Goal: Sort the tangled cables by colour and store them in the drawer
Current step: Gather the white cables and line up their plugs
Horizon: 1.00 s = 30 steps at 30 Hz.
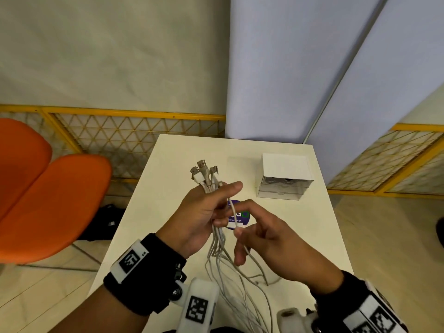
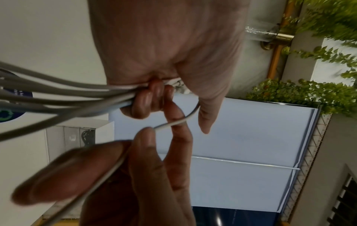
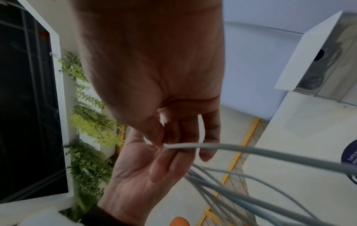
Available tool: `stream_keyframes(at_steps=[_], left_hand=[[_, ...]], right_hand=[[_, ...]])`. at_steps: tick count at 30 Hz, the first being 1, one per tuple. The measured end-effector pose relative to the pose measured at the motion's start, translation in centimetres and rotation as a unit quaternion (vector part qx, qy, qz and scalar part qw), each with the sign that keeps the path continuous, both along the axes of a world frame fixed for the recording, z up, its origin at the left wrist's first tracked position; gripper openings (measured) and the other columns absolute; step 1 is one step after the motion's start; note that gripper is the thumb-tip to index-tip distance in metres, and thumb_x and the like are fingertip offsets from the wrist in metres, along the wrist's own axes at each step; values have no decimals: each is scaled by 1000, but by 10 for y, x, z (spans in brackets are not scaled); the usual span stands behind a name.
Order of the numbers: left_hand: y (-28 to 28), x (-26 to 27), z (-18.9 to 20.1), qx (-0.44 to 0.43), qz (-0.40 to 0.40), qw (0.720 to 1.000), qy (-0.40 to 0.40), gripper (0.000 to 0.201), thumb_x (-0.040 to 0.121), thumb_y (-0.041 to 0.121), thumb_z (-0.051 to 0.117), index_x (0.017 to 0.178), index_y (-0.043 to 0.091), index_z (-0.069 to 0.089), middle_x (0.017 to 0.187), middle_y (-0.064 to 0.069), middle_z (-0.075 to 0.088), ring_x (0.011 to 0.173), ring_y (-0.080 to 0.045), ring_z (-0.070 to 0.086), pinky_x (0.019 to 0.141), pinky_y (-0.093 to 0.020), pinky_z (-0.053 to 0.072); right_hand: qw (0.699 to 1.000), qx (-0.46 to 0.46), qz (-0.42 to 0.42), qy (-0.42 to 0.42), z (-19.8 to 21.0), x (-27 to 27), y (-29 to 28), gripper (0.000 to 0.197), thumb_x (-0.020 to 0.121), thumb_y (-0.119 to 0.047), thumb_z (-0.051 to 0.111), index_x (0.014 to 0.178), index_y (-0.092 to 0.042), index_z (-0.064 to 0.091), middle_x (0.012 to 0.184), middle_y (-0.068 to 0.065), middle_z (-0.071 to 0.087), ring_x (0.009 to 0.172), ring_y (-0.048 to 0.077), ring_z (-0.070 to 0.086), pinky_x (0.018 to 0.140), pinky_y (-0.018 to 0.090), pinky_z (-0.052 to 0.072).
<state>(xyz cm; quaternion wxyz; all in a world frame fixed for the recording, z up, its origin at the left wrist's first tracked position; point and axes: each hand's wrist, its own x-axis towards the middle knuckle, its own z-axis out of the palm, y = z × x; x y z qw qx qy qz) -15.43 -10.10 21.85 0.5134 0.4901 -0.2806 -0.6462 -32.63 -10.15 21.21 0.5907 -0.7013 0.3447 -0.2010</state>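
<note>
My left hand (image 1: pixel 211 207) grips a bundle of white cables (image 1: pixel 217 241) above the white table (image 1: pixel 300 224); their USB plugs (image 1: pixel 201 171) stick up out of the fist and the loose lengths hang down toward me. My right hand (image 1: pixel 242 227) pinches one white cable (image 1: pixel 232 212) of the bundle between thumb and forefinger, just right of the left fist. In the left wrist view the left hand's fingers (image 2: pixel 146 100) curl round the cables (image 2: pixel 67 94), and the right hand holds the single strand (image 2: pixel 170 124). The right wrist view shows that pinched cable (image 3: pixel 231 149). A small white drawer unit (image 1: pixel 283 179) stands at the table's back right.
A round dark sticker (image 1: pixel 240 216) lies on the table behind my hands. Orange chairs (image 1: pixel 48 200) stand to the left, with a dark bag (image 1: pixel 101 222) on the floor beside the table. Yellow mesh fencing (image 1: pixel 134 131) and pale blue partitions (image 1: pixel 300 68) close off the back.
</note>
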Motion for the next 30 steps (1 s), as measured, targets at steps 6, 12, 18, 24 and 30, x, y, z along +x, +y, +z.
stream_keyframes(at_steps=[6, 12, 18, 24, 30], left_hand=[[8, -5, 4, -29, -28, 998, -44, 22, 84, 21, 72, 71, 16, 55, 52, 6, 45, 45, -10, 45, 54, -29, 27], [9, -5, 3, 14, 6, 999, -45, 41, 96, 45, 57, 72, 12, 53, 54, 1, 42, 46, -14, 41, 51, -27, 35], [4, 8, 5, -24, 33, 998, 52, 46, 92, 52, 51, 67, 14, 40, 60, -4, 38, 56, -20, 43, 54, -31, 42], [-2, 50, 24, -63, 39, 988, 135, 49, 98, 57, 36, 66, 20, 33, 53, 5, 21, 42, -9, 18, 40, -23, 26], [1, 68, 21, -59, 67, 987, 131, 52, 99, 58, 34, 62, 22, 37, 50, 8, 19, 46, -9, 5, 39, -24, 11]], right_hand=[[1000, -13, -3, -16, 1, 13, 5, 42, 103, -14, 49, 134, -41, 44, 77, 14, 72, 69, 26, 70, 78, 34, 57], [998, -44, 16, 30, 5, 17, 11, 11, 103, -18, 48, 112, -23, 44, 75, 5, 73, 71, 20, 69, 74, 32, 54], [993, -75, -29, 90, -5, 7, 7, 35, 95, -53, 51, 77, -24, 54, 57, -1, 51, 51, 13, 45, 55, 34, 42], [988, -6, -50, 144, -51, -59, 4, 55, 94, -52, 48, 59, -16, 30, 57, -5, 25, 53, 11, 22, 54, 24, 23], [930, 97, -233, 266, -114, -167, 18, 70, 74, -79, 52, 60, -18, 20, 63, 8, 20, 58, 21, 17, 56, 32, 17]])
